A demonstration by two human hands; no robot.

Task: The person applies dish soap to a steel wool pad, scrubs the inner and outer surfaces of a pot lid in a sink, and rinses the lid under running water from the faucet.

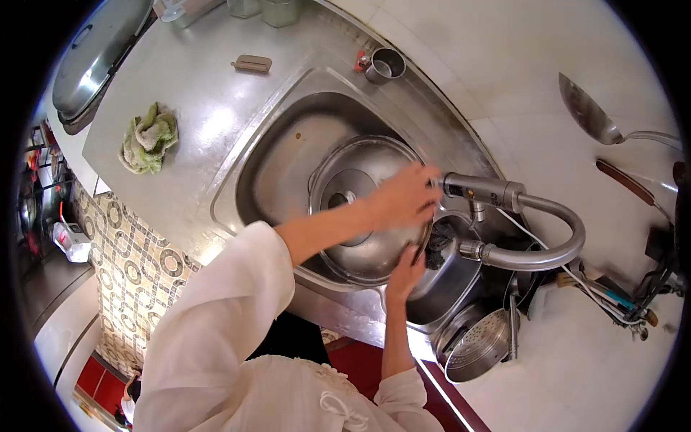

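In the large sink basin (273, 165) sits a wide round piece of steel cookware (381, 252), shiny, with a ringed centre. My left hand (403, 198), blurred by motion, reaches across it beside the end of the faucet (489, 191); its fingers are smeared. At the near right rim my right hand (407, 277) is closed, thumb and fingers on the edge. A dark scouring pad (439, 248) lies just beyond that rim, by the small basin (439, 288).
A green-white cloth (149, 140) and a brown flat object (252, 65) lie on the steel counter (187, 72). A metal cup (386, 66) stands behind the sink. A perforated steamer pan (479, 345) is at the right; utensils hang on the wall, including a wok spatula (586, 111).
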